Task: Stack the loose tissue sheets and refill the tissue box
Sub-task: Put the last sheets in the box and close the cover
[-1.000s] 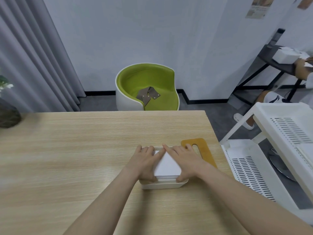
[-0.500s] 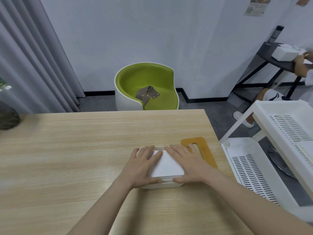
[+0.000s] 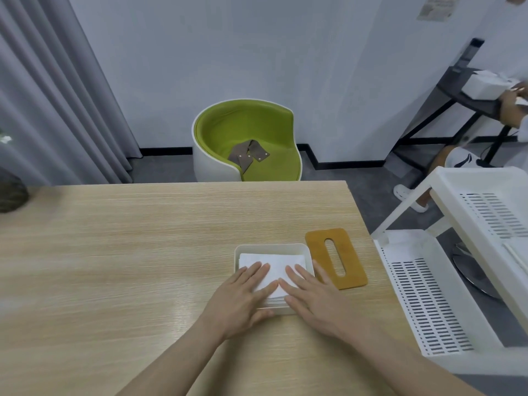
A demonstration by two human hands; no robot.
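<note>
Wooden table [image 3: 143, 252] is carrying the white box [image 3: 271, 247]. We are pressing our left hand [image 3: 243, 298] and right hand [image 3: 314, 301], fingers flat and spread, gripping nothing, onto the tissues [image 3: 274, 262] inside it; the brown lid [image 3: 335, 258] is lying just right.

A light wood-grain surface [image 3: 143, 252] fills the foreground, and behind it a pale grey-white wall [image 3: 243, 52] meets a dark grey floor [image 3: 163, 170] along a black skirting board [image 3: 165, 151]. Grey curtains [image 3: 51, 95] hang in folds at the left, and a low round chair [image 3: 245, 141], white outside and green inside, stands against the wall. To the right stands a white slotted plastic rack [image 3: 457, 267], with a dark metal-framed table [image 3: 463, 95] beyond it.
</note>
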